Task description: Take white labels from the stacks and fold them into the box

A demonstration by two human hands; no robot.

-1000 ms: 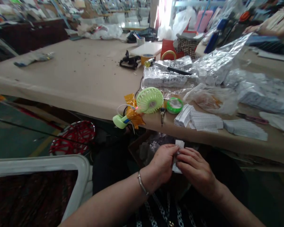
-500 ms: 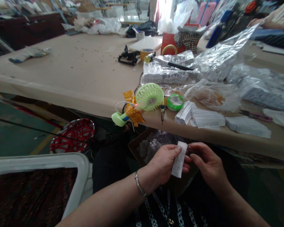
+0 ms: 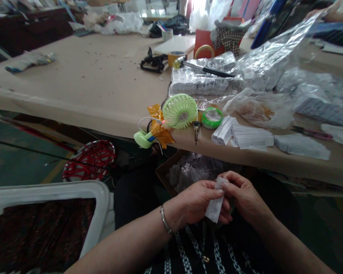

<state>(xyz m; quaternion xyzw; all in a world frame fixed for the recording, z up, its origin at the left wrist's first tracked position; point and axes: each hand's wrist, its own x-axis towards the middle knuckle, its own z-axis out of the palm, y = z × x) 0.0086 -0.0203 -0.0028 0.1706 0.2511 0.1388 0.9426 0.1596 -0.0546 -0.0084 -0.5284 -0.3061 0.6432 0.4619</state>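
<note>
Backlight blows out to white at top centre, with glare streaking the clear plastic sheeting (image 3: 277,47), deep shadow under the table (image 3: 88,83), background soft, wide-angle stretching toward the edges, print on the paper strip (image 3: 214,209) illegible.

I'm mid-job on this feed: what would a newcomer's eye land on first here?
Probably the lime-green fan, bright at the table's front edge, with orange tape over its handle. Next, at lower middle, the left hand grips a white printed strip while the right hand pinches its upper end. At lower left, a white tub holds dark patterned cloth.
</note>
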